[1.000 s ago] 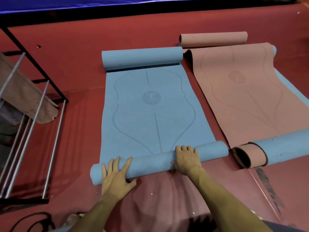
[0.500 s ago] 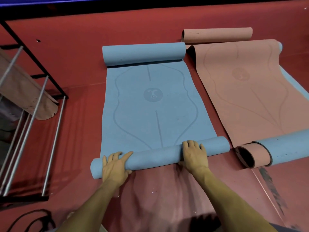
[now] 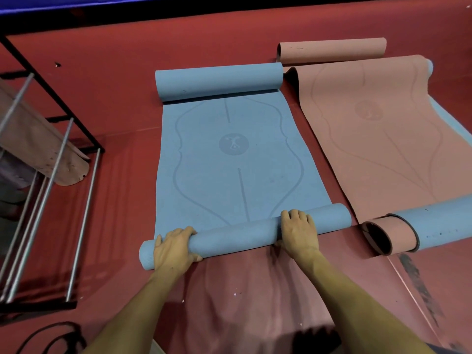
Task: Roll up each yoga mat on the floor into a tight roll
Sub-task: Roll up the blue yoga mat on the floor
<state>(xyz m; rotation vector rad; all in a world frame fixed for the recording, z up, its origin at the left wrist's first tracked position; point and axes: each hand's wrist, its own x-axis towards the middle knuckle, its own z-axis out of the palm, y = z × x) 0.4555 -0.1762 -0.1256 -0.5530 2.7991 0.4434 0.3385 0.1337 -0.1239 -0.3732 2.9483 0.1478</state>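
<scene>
While I kneel over the blue mat (image 3: 224, 159) in the middle of the frame, my left hand (image 3: 173, 247) curls over the near roll (image 3: 245, 235) toward its left end, fingers wrapped over the top and thumb tucked under the front. My right hand (image 3: 298, 231) grasps the same roll right of centre, fingers draped over its crest. Both hands are clenched on the roll, neither released.

The roll lies across the lower middle of the frame, tilted: its right end sits higher in the picture than its left. The flat stretch of the blue mat runs up to a second curl (image 3: 219, 84) at its far end, upper middle. To the right lies a pink mat (image 3: 378, 134), mostly flat, with a pink roll (image 3: 332, 49) beyond it at upper right and a pink-and-blue roll (image 3: 398, 233) at the right edge, near my roll's right end. A metal rack (image 3: 51, 175) stands at the left on the red floor (image 3: 115, 80).

I judge the work barely begun on this mat. The slant is my worry: if I push on crooked, the layers will likely telescope into a cone and the roll will go loose. The far curl could also spring toward me and meet my roll unevenly. My roll's right end may bump the neighbouring roll.
</scene>
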